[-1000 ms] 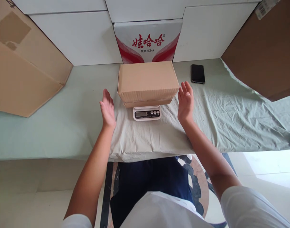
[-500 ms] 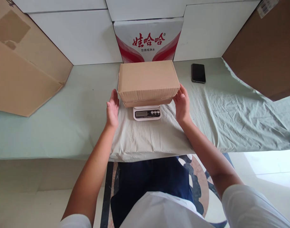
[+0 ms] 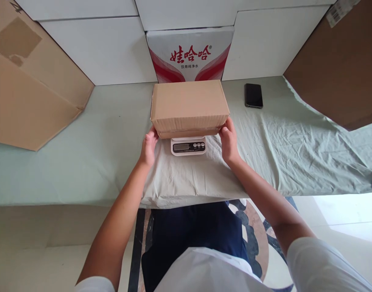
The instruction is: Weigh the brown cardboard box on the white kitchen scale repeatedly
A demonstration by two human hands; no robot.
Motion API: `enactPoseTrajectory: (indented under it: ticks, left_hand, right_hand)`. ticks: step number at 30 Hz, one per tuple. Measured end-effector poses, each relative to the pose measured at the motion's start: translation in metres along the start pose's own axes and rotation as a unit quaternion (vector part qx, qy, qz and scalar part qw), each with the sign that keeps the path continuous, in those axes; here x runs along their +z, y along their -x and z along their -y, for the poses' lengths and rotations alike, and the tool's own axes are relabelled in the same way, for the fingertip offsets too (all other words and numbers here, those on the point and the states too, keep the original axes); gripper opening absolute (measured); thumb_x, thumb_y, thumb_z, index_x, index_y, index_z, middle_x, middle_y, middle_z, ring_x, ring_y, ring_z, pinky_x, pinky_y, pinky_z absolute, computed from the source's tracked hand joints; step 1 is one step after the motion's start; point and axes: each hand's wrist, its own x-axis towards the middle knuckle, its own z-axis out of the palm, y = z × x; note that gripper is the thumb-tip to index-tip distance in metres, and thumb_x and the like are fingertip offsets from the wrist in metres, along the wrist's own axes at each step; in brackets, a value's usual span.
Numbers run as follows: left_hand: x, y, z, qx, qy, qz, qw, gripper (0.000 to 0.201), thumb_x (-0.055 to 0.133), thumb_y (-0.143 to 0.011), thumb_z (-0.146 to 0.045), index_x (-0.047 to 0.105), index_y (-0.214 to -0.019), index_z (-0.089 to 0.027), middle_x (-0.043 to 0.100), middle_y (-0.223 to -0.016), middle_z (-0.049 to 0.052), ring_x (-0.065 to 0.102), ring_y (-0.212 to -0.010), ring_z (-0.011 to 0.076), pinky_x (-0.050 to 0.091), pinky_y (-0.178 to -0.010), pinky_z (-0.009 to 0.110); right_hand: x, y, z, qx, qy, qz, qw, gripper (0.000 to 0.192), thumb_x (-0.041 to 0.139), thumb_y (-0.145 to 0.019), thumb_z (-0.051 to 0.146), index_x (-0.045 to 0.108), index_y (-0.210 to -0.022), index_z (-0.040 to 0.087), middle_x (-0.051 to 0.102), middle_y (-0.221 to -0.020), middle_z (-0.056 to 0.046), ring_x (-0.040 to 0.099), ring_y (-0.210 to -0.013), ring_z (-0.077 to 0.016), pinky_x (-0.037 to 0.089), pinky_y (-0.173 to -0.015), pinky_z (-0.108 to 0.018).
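A closed brown cardboard box rests on a small white digital scale in the middle of the table. My left hand presses against the box's lower left corner, its fingers tucked under the edge. On the other side my right hand grips the lower right corner the same way. The scale's display and buttons show just below the box, between my two hands.
A pale green cloth covers the table. A black phone lies at the back right. A red-and-white printed carton stands behind the box. Large cardboard boxes lean at far left and far right.
Both hands came in from open positions beside the box and closed on its lower corners. The box and scale have stayed in place.
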Motion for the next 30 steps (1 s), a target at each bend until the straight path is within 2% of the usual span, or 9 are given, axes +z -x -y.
enactPoseTrajectory:
  ticks: [6,10,13,17,23,27,30]
  left_hand:
    - [-0.002,-0.002,-0.003,-0.015,0.005,-0.033,0.999,0.095,0.040,-0.079,-0.097,0.065,-0.144,-0.032,0.052,-0.167,0.007,0.036,-0.163,0.0337,0.029,-0.134,0.052]
    - [-0.003,-0.001,-0.003,-0.014,0.000,-0.021,1.000,0.092,0.041,-0.079,-0.097,0.064,-0.144,-0.036,0.051,-0.167,0.005,0.036,-0.162,0.0342,0.026,-0.135,0.056]
    - [-0.002,0.001,-0.001,-0.010,-0.004,-0.002,1.000,0.092,0.040,-0.081,-0.095,0.064,-0.145,-0.033,0.051,-0.167,0.009,0.040,-0.161,0.0352,0.028,-0.134,0.055]
    - [-0.003,0.002,0.000,-0.015,0.003,-0.004,1.000,0.093,0.040,-0.083,-0.094,0.064,-0.145,-0.029,0.054,-0.164,0.012,0.044,-0.158,0.0363,0.033,-0.131,0.053]
    - [-0.003,0.002,0.001,-0.017,-0.002,-0.010,1.000,0.094,0.041,-0.081,-0.095,0.065,-0.144,-0.029,0.054,-0.164,0.012,0.044,-0.158,0.0360,0.033,-0.131,0.053]
    - [-0.002,0.002,0.001,-0.020,-0.003,-0.013,1.000,0.097,0.041,-0.080,-0.096,0.063,-0.146,-0.028,0.053,-0.165,0.013,0.042,-0.159,0.0366,0.031,-0.132,0.054]
    - [-0.006,0.000,0.001,-0.015,0.005,-0.030,0.999,0.094,0.041,-0.082,-0.094,0.061,-0.149,-0.031,0.048,-0.169,0.010,0.037,-0.162,0.0343,0.027,-0.135,0.053]
  right_hand:
    - [-0.002,-0.004,0.000,-0.003,-0.016,-0.010,1.000,0.055,0.053,-0.092,0.064,0.056,-0.142,0.040,0.055,-0.161,0.002,0.043,-0.158,-0.0306,0.034,-0.134,-0.057]
    - [-0.006,-0.009,-0.006,0.003,-0.002,-0.018,1.000,0.064,0.051,-0.090,0.072,0.051,-0.147,0.044,0.056,-0.161,0.004,0.044,-0.157,-0.0304,0.037,-0.133,-0.057]
    - [-0.007,-0.011,-0.009,0.003,0.016,-0.006,1.000,0.067,0.049,-0.088,0.077,0.051,-0.147,0.044,0.056,-0.159,0.003,0.044,-0.157,-0.0312,0.037,-0.132,-0.058]
    - [-0.007,-0.011,-0.013,-0.001,0.010,-0.005,1.000,0.067,0.049,-0.089,0.074,0.052,-0.147,0.041,0.058,-0.157,0.000,0.046,-0.155,-0.0335,0.036,-0.132,-0.061]
    - [-0.010,-0.016,-0.022,0.011,0.020,-0.006,1.000,0.073,0.051,-0.084,0.078,0.051,-0.147,0.042,0.057,-0.159,0.001,0.046,-0.155,-0.0332,0.038,-0.131,-0.058]
    - [-0.010,-0.016,-0.025,0.002,0.001,-0.008,1.000,0.069,0.055,-0.085,0.075,0.053,-0.146,0.042,0.059,-0.158,0.000,0.047,-0.154,-0.0342,0.038,-0.131,-0.061]
    - [-0.010,-0.015,-0.022,-0.014,-0.013,-0.006,1.000,0.067,0.055,-0.087,0.072,0.052,-0.147,0.042,0.056,-0.160,0.000,0.045,-0.157,-0.0333,0.035,-0.132,-0.061]
